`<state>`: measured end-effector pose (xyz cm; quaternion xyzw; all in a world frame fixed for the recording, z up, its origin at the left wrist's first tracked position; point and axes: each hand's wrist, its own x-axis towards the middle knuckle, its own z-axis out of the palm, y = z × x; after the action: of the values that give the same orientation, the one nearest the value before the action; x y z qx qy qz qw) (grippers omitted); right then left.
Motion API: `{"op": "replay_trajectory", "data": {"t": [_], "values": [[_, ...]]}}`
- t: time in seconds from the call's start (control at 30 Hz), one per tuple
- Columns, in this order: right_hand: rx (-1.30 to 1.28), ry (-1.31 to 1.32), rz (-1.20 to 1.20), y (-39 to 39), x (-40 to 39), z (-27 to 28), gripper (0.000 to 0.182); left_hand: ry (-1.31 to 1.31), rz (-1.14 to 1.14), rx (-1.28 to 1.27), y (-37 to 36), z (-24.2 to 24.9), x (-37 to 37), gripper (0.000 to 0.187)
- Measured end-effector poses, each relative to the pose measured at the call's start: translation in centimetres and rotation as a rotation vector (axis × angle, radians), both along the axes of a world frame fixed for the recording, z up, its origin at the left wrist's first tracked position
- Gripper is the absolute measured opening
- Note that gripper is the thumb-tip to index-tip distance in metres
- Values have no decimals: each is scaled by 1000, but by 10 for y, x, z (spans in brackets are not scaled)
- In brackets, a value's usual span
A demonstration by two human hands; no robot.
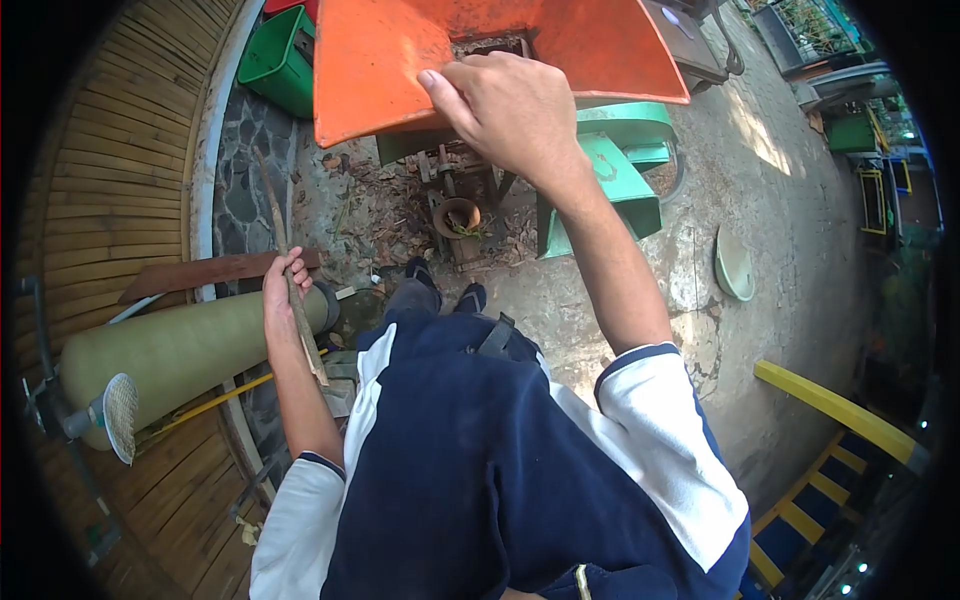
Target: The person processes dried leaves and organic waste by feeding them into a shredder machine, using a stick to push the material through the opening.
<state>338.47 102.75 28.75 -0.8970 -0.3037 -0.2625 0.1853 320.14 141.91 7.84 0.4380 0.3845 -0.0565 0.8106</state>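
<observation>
A long thin stick (285,235) is gripped by my left hand (285,283), fingers wrapped around it; it slants up and away, with a split, paler lower end near my forearm. My right hand (510,110) is palm down over the near edge of an orange metal hopper (375,85). The thumb points left against the orange, while the other fingers bend downward with their tips hidden. Whether they hold anything is not visible. A dark square opening with debris shows at the bottom of the hopper, partly behind my knuckles.
Below the hopper is a rusty round pipe mouth (457,217) among dry leaves. A green metal chute (610,185) juts out right of it. A green bin (280,62), large olive cylinder (190,355) and brown board (215,272) are left. A pale basin (734,262) and yellow beam (840,410) are right.
</observation>
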Motion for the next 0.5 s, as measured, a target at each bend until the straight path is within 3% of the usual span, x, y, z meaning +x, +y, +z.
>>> {"op": "replay_trajectory", "data": {"t": [0.27,0.5], "values": [[-9,-73,82,-10,5,-5,59,-43,-51,107,-15,26,33,24],[-79,60,68,-13,2,3,53,-109,-135,155,-30,42,109,22]]}}
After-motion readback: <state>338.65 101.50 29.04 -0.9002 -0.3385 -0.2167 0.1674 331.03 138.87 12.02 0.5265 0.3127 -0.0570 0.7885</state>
